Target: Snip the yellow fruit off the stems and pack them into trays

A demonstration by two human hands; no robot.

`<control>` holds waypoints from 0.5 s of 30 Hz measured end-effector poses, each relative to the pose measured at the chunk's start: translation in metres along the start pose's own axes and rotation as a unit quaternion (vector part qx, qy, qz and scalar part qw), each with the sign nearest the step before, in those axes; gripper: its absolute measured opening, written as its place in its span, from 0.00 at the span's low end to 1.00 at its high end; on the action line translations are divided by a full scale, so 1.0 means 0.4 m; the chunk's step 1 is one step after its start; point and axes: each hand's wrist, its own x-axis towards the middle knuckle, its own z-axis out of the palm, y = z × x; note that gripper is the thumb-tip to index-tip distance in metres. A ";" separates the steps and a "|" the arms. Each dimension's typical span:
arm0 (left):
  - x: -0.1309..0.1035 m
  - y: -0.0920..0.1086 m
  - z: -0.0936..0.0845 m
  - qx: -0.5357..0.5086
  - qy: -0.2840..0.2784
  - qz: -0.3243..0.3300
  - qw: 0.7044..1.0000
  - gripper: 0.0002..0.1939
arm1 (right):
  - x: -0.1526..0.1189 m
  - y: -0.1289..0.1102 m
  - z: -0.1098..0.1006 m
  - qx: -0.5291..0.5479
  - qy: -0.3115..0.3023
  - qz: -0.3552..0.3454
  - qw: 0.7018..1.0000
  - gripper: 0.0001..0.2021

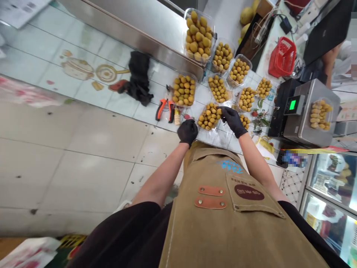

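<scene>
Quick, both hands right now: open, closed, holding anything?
Left hand: gloved, curled into a fist beside the fruit tray; contents cannot be told.
Right hand: gloved, fingertips pinched at the tray's fruit; grip cannot be told.

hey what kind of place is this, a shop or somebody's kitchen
Most likely a fruit shop's packing counter. Many clear tubs of yellow fruit crowd the tiled counter, another tub sits on a weighing scale, and a red shopping basket stands behind.

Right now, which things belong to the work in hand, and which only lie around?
In use:
right hand
left hand
fruit tray

Lying about:
orange-handled shears
black cloth
red basket
scale
</scene>
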 end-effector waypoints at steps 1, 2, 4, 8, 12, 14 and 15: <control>-0.002 0.001 -0.003 0.002 -0.005 0.001 1.000 0.18 | -0.010 0.002 0.000 0.016 0.005 0.012 1.000 0.31; -0.003 0.001 -0.005 0.003 -0.007 0.001 1.000 0.18 | -0.018 0.004 0.002 0.024 0.013 0.022 0.999 0.30; -0.005 0.001 -0.008 0.006 -0.010 0.000 1.000 0.18 | -0.029 0.006 0.009 0.025 0.026 0.033 0.999 0.29; -0.006 0.001 -0.007 0.014 -0.019 -0.011 1.000 0.18 | -0.014 0.018 0.027 -0.001 0.037 0.035 0.999 0.30; -0.008 -0.004 -0.006 0.026 -0.021 -0.002 0.999 0.18 | 0.012 0.038 0.025 -0.105 0.092 0.014 0.990 0.25; -0.010 -0.008 -0.005 0.033 -0.020 0.001 0.999 0.18 | -0.004 0.049 0.009 -0.135 0.122 0.009 0.983 0.21; -0.011 -0.011 -0.005 0.035 -0.019 0.002 0.999 0.18 | -0.023 0.056 -0.004 -0.138 0.133 0.010 0.981 0.20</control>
